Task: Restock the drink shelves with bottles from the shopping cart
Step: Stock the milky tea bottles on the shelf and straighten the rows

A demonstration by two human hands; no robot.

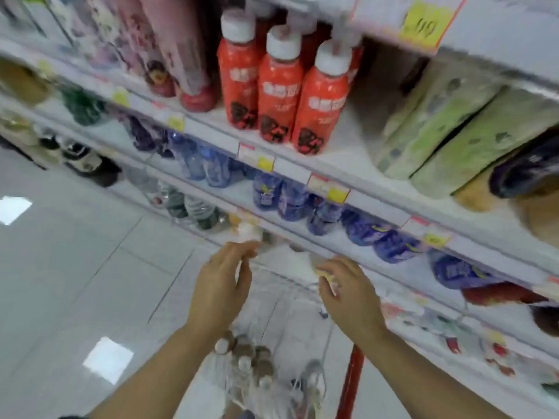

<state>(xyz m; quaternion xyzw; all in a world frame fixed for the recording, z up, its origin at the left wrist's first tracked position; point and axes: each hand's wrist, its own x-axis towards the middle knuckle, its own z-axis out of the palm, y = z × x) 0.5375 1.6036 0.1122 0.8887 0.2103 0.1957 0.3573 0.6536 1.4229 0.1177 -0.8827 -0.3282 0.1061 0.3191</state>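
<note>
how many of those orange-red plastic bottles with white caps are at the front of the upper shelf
3 clearly: orange-red plastic bottles with white caps in a diagonal row, left, middle, right nearest the shelf edge. More white caps show blurred behind them, so others are probably hidden.

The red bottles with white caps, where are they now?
In the head view, the red bottles stand upper centre on a shelf, between pink bottles and green cartons.

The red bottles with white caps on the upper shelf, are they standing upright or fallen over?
Upright. The three red bottles stand on their bases on the shelf, white caps on top; they only appear tilted.
</note>
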